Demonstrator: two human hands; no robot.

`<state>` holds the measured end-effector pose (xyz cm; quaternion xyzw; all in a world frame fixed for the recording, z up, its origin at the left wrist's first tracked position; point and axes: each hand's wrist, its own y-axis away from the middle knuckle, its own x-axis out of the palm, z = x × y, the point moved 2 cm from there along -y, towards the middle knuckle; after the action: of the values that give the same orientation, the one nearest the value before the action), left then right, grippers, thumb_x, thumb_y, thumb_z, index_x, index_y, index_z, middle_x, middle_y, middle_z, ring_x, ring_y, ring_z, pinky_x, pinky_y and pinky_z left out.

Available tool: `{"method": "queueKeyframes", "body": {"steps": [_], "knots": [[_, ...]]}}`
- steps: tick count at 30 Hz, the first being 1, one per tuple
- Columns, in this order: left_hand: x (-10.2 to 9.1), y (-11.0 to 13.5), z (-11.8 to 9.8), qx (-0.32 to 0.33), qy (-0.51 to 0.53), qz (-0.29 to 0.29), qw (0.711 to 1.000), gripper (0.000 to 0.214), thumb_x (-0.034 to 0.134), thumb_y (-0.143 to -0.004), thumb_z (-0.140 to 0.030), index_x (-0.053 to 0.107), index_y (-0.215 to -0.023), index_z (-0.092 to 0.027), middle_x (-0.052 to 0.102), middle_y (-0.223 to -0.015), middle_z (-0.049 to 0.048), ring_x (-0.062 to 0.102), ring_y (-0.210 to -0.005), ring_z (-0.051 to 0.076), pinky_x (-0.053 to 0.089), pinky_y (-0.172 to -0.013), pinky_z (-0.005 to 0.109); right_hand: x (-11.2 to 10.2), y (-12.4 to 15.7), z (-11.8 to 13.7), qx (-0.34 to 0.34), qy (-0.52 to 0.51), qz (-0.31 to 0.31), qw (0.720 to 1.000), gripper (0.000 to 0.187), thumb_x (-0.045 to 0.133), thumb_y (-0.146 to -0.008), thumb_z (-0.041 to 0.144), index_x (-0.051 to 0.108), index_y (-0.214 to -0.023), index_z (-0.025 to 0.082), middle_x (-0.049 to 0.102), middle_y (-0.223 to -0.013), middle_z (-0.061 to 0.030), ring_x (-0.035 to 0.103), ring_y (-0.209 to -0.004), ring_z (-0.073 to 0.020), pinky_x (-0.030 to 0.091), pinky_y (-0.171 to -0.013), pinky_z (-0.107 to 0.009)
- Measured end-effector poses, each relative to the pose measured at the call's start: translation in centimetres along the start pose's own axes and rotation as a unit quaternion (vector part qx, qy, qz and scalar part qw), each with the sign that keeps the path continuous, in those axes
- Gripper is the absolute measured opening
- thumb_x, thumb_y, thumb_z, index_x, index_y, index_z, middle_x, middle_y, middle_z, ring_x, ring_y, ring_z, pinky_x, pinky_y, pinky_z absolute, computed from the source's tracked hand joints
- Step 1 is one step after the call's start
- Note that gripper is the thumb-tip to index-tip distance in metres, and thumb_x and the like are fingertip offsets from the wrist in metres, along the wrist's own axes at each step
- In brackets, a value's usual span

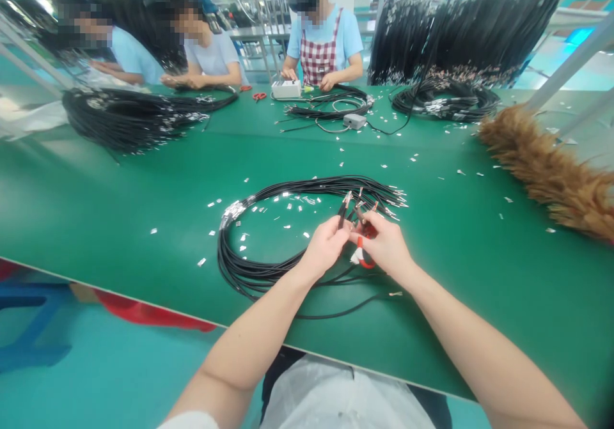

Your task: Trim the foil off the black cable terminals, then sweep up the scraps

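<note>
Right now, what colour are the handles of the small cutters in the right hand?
Red, with a white patch: the cutter handles show below the right hand in the head view.

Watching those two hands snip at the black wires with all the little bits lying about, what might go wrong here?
The right hand works red-handled cutters very near the left hand's fingertips, so a slip might nick a finger. The held black wire ends belong to the coiled black cable bundle, which could tangle or drag. The small white offcuts scattered on the green table may cling to the cables.
</note>
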<state>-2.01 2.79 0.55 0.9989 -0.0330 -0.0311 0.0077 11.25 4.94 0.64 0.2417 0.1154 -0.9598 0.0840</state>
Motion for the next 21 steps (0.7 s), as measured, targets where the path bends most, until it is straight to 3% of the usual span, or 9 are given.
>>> {"method": "queueKeyframes", "body": {"steps": [3,6,8,10,12,21], "knots": [[0.1,0.1,0.0,-0.015,-0.019,0.048,0.999,0.014,0.042,-0.078,-0.026,0.048,-0.07,-0.016,0.055,-0.067,-0.0013,0.037,-0.043,0.004,0.029,-0.042,0.019,-1.8,0.0,0.1,-0.025,0.057,0.002,0.998,0.026,0.064,-0.067,0.041,0.06,-0.08,0.019,0.055,-0.062,0.0016,0.046,-0.055,-0.0118,0.038,-0.055,-0.024],[0.3,0.4,-0.7,-0.036,0.02,0.082,0.996,0.015,0.04,-0.078,-0.024,0.045,-0.066,-0.016,0.048,-0.056,-0.0028,0.037,-0.043,0.004,0.025,-0.041,0.018,-3.6,0.4,0.6,0.001,0.013,0.029,1.0,0.029,0.063,-0.069,0.041,0.062,-0.084,0.017,0.053,-0.059,0.0019,0.046,-0.052,-0.011,0.039,-0.053,-0.023],[0.3,0.5,-1.3,-0.054,0.087,0.081,0.991,0.015,0.041,-0.076,-0.023,0.042,-0.064,-0.016,0.043,-0.055,-0.004,0.034,-0.042,0.003,0.02,-0.039,0.017,-4.1,0.9,1.2,0.036,-0.042,0.135,0.989,0.026,0.059,-0.072,0.04,0.062,-0.081,0.016,0.05,-0.053,0.0029,0.045,-0.047,-0.0098,0.038,-0.048,-0.022],[0.1,0.5,-1.8,-0.076,0.159,0.085,0.981,0.013,0.043,-0.075,-0.022,0.039,-0.064,-0.016,0.041,-0.058,-0.0043,0.032,-0.041,0.002,0.014,-0.037,0.016,-4.0,1.5,1.7,0.066,-0.088,0.261,0.959,0.025,0.055,-0.075,0.038,0.061,-0.077,0.015,0.046,-0.047,0.0038,0.043,-0.042,-0.0088,0.036,-0.043,-0.021],[-0.3,0.5,-2.1,-0.095,0.204,0.106,0.968,0.012,0.045,-0.073,-0.022,0.038,-0.065,-0.016,0.04,-0.058,-0.0043,0.031,-0.04,0.002,0.01,-0.035,0.017,-3.6,1.8,2.0,0.074,-0.117,0.327,0.935,0.027,0.053,-0.076,0.039,0.061,-0.075,0.013,0.045,-0.044,0.0039,0.042,-0.038,-0.0082,0.035,-0.04,-0.021],[-0.7,0.4,-1.7,-0.094,0.232,0.138,0.958,0.011,0.047,-0.073,-0.02,0.039,-0.067,-0.016,0.04,-0.057,-0.0041,0.032,-0.039,0.002,0.009,-0.035,0.016,-3.0,1.7,1.3,0.087,-0.164,0.355,0.916,0.032,0.055,-0.076,0.042,0.062,-0.075,0.011,0.046,-0.04,0.004,0.042,-0.034,-0.0075,0.034,-0.037,-0.02]]}}
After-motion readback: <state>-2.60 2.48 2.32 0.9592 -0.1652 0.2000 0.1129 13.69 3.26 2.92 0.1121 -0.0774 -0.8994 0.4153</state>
